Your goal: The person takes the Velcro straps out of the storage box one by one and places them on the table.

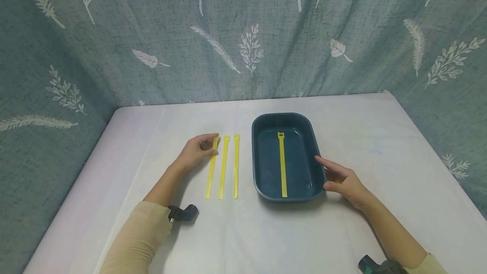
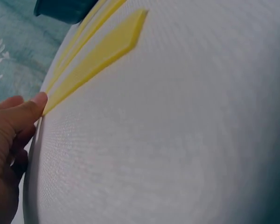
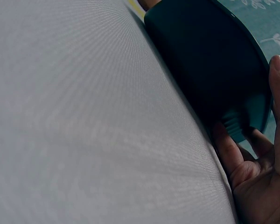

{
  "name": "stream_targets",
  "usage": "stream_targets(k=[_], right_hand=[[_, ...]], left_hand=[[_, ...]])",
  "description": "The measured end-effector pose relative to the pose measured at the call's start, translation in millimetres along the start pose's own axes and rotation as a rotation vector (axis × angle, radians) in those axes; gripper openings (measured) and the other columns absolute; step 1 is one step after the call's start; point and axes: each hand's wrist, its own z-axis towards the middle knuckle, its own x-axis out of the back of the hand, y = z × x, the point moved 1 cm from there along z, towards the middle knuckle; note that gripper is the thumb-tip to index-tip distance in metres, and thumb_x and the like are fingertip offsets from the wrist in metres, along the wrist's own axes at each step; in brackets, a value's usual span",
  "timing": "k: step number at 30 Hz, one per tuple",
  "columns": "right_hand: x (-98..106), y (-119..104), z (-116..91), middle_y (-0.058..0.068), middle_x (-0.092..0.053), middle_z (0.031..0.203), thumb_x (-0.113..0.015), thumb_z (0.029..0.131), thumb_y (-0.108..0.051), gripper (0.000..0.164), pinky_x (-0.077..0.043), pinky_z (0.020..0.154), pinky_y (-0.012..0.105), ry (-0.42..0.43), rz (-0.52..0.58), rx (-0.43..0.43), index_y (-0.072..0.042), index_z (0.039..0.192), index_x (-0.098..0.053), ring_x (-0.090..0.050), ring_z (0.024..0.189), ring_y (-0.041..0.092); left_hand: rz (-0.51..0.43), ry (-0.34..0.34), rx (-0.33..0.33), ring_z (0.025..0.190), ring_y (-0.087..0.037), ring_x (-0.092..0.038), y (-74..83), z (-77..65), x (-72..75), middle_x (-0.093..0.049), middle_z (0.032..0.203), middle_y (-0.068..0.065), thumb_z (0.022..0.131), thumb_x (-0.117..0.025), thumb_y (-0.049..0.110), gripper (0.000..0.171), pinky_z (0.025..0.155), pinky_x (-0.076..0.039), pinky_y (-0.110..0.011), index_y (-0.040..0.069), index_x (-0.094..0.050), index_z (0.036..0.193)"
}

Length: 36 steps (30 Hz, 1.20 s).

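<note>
Three yellow hook-and-loop cable ties lie side by side on the white table: a left one (image 1: pixel 210 176), a middle one (image 1: pixel 223 168) and a right one (image 1: pixel 236 168). My left hand (image 1: pixel 195 152) reaches the far end of the left tie, index finger and thumb spread apart along it. In the left wrist view the thumb tip (image 2: pixel 39 99) meets that end. A fourth yellow tie (image 1: pixel 283 164) lies in a dark teal tray (image 1: pixel 262 189). My right hand (image 1: pixel 344 181) rests against the tray's right side, its index finger at the rim and its thumb lower down.
A white cloth (image 1: pixel 293 236) covers the table. Behind and at both sides hangs a green-blue curtain (image 1: pixel 171 79) with white leaf prints. Each wrist wears a dark camera, the left one (image 1: pixel 184 212) close over the cloth.
</note>
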Motion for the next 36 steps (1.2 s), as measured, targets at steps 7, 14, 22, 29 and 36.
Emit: stream_targets(k=[7, 14, 22, 29, 36], right_hand=[[-1, 0, 0, -0.018, -0.045, 0.141, -0.068, 0.086, -0.008, 0.062, -0.030, 0.103, 0.010, -0.010, 0.028, 0.022, 0.003, 0.140, -0.040, -0.035, 0.132, -0.006], [-2, -2, 1, -0.020, -0.045, 0.140, -0.068, 0.086, -0.009, 0.062, -0.030, 0.102, 0.010, -0.014, 0.011, 0.020, 0.002, 0.140, -0.041, -0.035, 0.131, -0.007], [-2, -3, 1, -0.021, -0.045, 0.139, -0.068, 0.086, -0.009, 0.062, -0.030, 0.102, 0.010, -0.017, 0.014, 0.010, 0.001, 0.141, -0.041, -0.035, 0.131, -0.008], [-1, -2, 0, -0.022, -0.045, 0.139, -0.068, 0.086, -0.008, 0.062, -0.031, 0.101, 0.009, -0.005, -0.004, 0.004, 0.000, 0.141, -0.041, -0.035, 0.130, -0.008], [1, 2, 0, -0.021, -0.043, 0.140, -0.067, 0.087, -0.008, 0.061, -0.033, 0.100, 0.011, -0.017, 0.005, -0.011, -0.003, 0.142, -0.040, -0.036, 0.129, -0.007]], left_hand=[[0.013, -0.006, -0.097, 0.126, -0.033, -0.044, -0.2, -0.8, 4.4, -0.052, 0.131, -0.016, 0.080, -0.076, 0.016, 0.056, 0.108, -0.033, -0.047, 0.004, -0.055, 0.131], [-0.025, -0.019, -0.052, 0.128, -0.037, -0.041, -0.5, -3.8, 10.2, -0.046, 0.136, -0.018, 0.080, -0.076, 0.020, 0.062, 0.108, -0.031, -0.051, 0.003, -0.051, 0.134], [-0.207, -0.018, 0.050, 0.122, -0.032, -0.044, 4.1, -2.7, 19.4, -0.048, 0.139, -0.012, 0.080, -0.076, 0.020, 0.066, 0.103, -0.036, -0.049, 0.013, -0.047, 0.139], [-0.284, 0.006, 0.014, 0.117, -0.028, -0.049, 20.2, 0.3, 24.5, -0.054, 0.134, -0.012, 0.082, -0.074, 0.019, 0.063, 0.101, -0.038, -0.044, 0.011, -0.047, 0.139], [-0.353, -0.005, -0.061, 0.121, -0.033, -0.047, 47.8, 7.9, 29.2, -0.051, 0.135, -0.018, 0.084, -0.071, 0.019, 0.060, 0.100, -0.038, -0.044, 0.012, -0.047, 0.139]])
